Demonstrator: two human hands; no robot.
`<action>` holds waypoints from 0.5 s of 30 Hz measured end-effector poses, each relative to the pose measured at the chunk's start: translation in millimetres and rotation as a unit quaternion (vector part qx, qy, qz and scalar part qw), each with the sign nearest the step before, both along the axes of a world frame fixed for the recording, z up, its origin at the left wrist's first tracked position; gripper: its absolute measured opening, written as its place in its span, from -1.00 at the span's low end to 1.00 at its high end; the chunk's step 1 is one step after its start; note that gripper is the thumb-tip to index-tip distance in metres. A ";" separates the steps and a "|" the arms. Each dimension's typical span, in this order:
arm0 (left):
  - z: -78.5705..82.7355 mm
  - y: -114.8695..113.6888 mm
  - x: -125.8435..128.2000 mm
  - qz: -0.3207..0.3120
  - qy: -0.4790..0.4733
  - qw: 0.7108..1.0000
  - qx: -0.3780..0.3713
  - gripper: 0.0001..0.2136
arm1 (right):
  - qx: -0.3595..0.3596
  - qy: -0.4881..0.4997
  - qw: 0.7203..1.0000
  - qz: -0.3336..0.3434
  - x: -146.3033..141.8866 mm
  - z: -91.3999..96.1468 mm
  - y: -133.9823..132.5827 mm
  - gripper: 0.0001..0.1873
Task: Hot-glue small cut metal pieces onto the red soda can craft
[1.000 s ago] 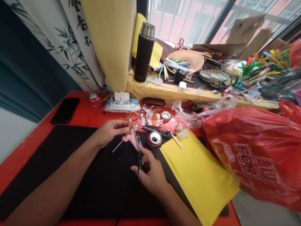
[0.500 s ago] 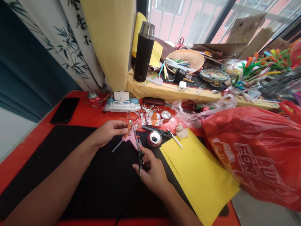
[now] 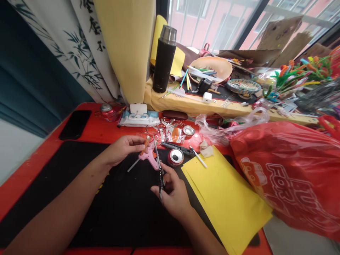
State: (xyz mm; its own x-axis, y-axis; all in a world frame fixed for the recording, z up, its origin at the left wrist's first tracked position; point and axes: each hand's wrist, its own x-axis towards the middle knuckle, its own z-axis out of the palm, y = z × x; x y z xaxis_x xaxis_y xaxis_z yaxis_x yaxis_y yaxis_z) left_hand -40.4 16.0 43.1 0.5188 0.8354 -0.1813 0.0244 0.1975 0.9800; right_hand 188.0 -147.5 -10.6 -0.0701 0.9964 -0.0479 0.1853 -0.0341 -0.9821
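Your left hand [image 3: 130, 148] pinches a small orange piece [image 3: 146, 143], its pale end poking above your fingertips. Your right hand [image 3: 172, 189] grips dark-handled silver metal scissors [image 3: 161, 179] (blades just right of the piece). Between your 2 hands lies a pink plastic glue gun [image 3: 149, 158].

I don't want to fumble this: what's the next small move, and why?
Probably ease the scissors left: the left hand pinches a small orange piece, while the right hand holds the scissors with tips just right of it, apart.
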 end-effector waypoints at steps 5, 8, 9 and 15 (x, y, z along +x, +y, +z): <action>0.9 0.2 0.2 -0.012 -0.002 1.000 0.005 -0.73 | -0.007 0.023 1.000 0.002 0.1 0.5 0.3 -0.23; 0.3 0.5 -0.2 -0.014 -0.002 1.000 0.006 -0.73 | 0.003 0.016 1.000 0.005 0.2 1.2 -0.1 -0.24; -0.1 0.5 -0.3 -0.014 -0.004 1.000 0.005 -0.74 | 0.006 0.012 1.000 0.006 0.3 1.5 -0.2 -0.24; -0.8 0.5 -1.4 -0.021 0.002 1.000 0.007 -0.79 | 0.004 0.009 1.000 0.019 0.7 2.2 0.0 -0.21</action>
State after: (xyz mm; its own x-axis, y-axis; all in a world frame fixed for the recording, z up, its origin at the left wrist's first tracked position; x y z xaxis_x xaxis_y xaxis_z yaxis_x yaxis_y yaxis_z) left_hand -41.8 16.5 42.3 0.5522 0.8158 -0.1720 0.0355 0.1831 0.9825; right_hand 188.7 -147.6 -8.4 -0.1096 0.9932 -0.0389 0.1688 -0.0200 -0.9854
